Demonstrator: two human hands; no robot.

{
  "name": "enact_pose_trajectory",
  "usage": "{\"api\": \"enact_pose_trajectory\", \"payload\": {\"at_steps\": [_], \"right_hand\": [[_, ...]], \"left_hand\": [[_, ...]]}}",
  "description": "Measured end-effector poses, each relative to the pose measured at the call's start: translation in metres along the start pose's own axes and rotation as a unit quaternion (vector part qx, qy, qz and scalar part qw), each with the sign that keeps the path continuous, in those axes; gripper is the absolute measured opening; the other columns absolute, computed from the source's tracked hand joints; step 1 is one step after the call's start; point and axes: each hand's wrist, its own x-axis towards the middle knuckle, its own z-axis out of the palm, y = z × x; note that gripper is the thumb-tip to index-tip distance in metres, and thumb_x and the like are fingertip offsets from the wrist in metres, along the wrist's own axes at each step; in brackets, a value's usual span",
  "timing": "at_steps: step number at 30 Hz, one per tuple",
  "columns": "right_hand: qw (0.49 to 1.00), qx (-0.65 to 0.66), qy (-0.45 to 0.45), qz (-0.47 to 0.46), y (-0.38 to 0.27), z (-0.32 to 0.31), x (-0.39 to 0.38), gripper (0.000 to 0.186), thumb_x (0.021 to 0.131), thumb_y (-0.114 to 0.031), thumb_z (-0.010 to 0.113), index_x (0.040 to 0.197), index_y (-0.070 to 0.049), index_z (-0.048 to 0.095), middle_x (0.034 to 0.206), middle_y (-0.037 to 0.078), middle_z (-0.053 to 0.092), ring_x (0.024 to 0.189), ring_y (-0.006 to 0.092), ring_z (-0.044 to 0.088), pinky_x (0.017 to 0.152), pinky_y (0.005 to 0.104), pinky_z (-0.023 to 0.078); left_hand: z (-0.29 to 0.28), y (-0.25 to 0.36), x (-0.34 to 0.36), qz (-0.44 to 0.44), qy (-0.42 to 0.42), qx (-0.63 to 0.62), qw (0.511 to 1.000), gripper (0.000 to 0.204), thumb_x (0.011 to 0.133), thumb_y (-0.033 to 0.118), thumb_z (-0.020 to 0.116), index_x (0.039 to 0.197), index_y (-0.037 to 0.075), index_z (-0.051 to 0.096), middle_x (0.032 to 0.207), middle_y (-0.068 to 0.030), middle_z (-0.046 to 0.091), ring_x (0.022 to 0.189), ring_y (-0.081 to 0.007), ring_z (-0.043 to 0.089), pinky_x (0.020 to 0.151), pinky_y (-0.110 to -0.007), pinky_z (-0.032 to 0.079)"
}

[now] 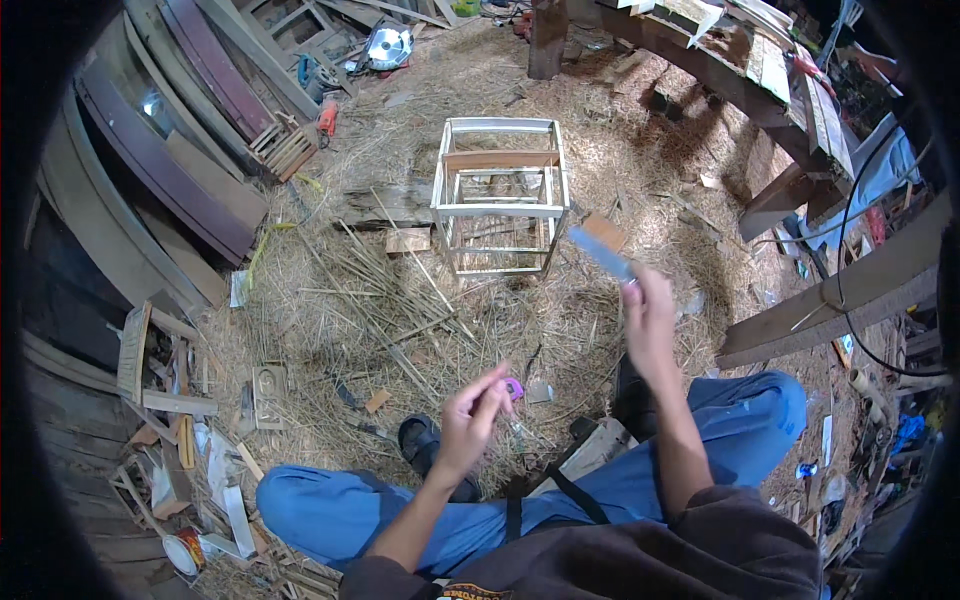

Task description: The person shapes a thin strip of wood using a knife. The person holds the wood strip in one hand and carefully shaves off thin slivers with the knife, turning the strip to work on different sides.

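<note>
Head view: right hand (651, 312) closed round the near end of a flat blade-like tool (600, 252), grey-blue, pointing away and to the left. Grip end buried in the fist, so handle shape can't be read; can't tell knife from scraper or file either.

Left hand (468, 418) sits lower and to the left, fingers part-curled, thumb and forefinger reaching forward. Can't tell if it pinches anything thin. Small round purple object (514, 388) shows right by its fingertips, partly covered; kind unclear.

Open wooden frame (497, 211) stands beyond both hands, ahead and left of the right one, apart from the tool tip. Its brown crosspiece (500, 159) is plain, but the back lower rails get lost behind the front ones. Brown flat piece (604, 232) lies just past the tool, partly hidden by it.

Loose thin sticks (375, 290) spread beyond the left hand, ends lost in floor litter. Dark sandal (420, 443) left of the left hand, partly hidden by that forearm. Tabletop (745, 95) far beyond the right hand, cut off by the dark fisheye rim.
</note>
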Motion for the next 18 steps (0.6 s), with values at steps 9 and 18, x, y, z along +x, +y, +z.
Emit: {"api": "enact_pose_trajectory", "payload": {"at_steps": [9, 18], "right_hand": [[0.941, 0.152, -0.286, -0.096, -0.054, 0.036, -0.049, 0.027, 0.091, -0.024, 0.060, 0.106, -0.002, 0.062, 0.096, 0.015, 0.062, 0.091, 0.0337, 0.058, 0.082, 0.0440, 0.044], [0.927, 0.104, -0.306, -0.192, -0.069, 0.032, -0.044, 0.034, 0.088, -0.035, 0.062, 0.108, -0.007, 0.062, 0.087, 0.006, 0.059, 0.086, 0.0242, 0.057, 0.077, 0.0371, 0.042]], "left_hand": [[-0.015, 0.002, 0.003, -0.040, 0.062, -0.042, 0.996, 0.035, 0.100, 0.012, 0.053, 0.135, 0.008, 0.056, 0.073, 0.0008, 0.056, 0.054, -0.0013, 0.038, 0.047, -0.018, 0.029], [-0.016, -0.004, -0.004, -0.079, 0.014, -0.112, 0.990, 0.038, 0.098, 0.007, 0.055, 0.136, 0.007, 0.053, 0.083, 0.0002, 0.057, 0.057, -0.0018, 0.040, 0.048, -0.018, 0.030]]}}
